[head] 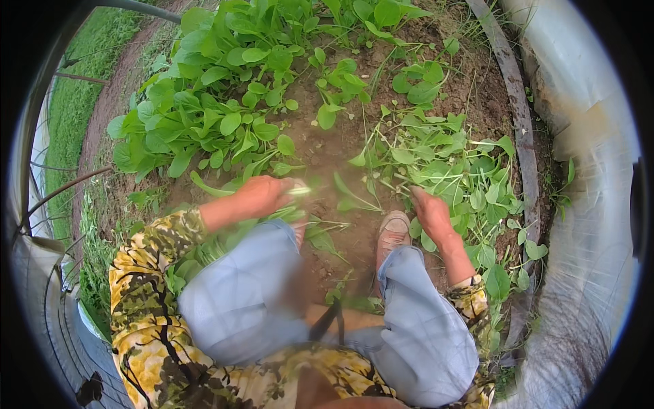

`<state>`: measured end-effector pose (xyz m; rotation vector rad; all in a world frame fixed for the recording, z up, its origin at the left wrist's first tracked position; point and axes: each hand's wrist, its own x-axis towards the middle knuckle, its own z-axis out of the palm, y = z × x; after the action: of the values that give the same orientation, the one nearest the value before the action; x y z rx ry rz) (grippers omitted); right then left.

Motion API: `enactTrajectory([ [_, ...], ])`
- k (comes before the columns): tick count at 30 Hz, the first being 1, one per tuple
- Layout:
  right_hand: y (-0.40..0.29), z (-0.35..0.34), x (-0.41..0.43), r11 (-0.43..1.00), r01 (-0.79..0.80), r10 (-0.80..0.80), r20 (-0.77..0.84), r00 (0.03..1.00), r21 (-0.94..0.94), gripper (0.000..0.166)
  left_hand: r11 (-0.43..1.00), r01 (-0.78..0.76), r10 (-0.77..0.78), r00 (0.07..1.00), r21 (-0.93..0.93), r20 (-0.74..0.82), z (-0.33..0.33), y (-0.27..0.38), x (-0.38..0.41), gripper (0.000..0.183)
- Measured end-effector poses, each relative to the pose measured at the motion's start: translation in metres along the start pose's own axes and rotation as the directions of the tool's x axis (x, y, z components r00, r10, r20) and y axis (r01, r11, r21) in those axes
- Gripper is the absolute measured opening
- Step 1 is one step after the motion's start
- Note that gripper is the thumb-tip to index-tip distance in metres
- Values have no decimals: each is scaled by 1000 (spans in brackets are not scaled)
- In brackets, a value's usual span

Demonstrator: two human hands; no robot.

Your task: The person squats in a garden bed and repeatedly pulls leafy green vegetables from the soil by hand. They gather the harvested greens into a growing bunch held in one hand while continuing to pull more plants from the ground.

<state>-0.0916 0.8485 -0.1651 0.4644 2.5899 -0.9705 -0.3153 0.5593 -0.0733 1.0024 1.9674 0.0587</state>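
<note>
My left hand (263, 197) is closed around pale stems (299, 191) of leafy greens, above my left shoe. The stem ends point right, slightly blurred. Below it, more cut or pulled greens (204, 255) lie beside my left knee, partly hidden by the leg. My right hand (434, 217) is at the left edge of a heap of loose greens (460, 163), its fingertips by some stems; whether it grips any is hard to see. Between the hands, single loose plants (352, 197) lie on the bare soil (327, 148).
Standing leafy greens (204, 102) fill the bed ahead and to the left. A grey edging strip (516, 97) and plastic sheeting (587, 204) run along the right. Metal hoops (66, 189) curve at the left. My shoe (394, 225) rests on the soil near a low seat (352, 318).
</note>
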Motion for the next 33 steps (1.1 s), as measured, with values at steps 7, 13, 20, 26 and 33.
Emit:
enactTrajectory([
  [7, -4, 20, -2, 993, 79, -73, -79, 994, 83, 40, 998, 53, -54, 998, -38, -36, 67, -44, -23, 34],
  [13, 7, -5, -2, 993, -85, 79, -80, 994, -82, 51, 981, -193, 179, 875, 16, -451, -54, -26, 52, 17],
  [20, -17, -9, 15, 998, 58, -64, -181, 981, -37, 60, 653, 251, 226, 836, 714, -500, -151, -85, 187, 16],
  [26, -15, 21, 19, 984, 68, -64, -26, 998, 163, 56, 354, 420, -204, 907, 836, -369, -161, -117, 244, 37],
  [33, -10, 33, 29, 970, 43, -59, 58, 997, 238, 50, 204, 427, -246, 893, 881, -376, -177, -133, 264, 34],
])
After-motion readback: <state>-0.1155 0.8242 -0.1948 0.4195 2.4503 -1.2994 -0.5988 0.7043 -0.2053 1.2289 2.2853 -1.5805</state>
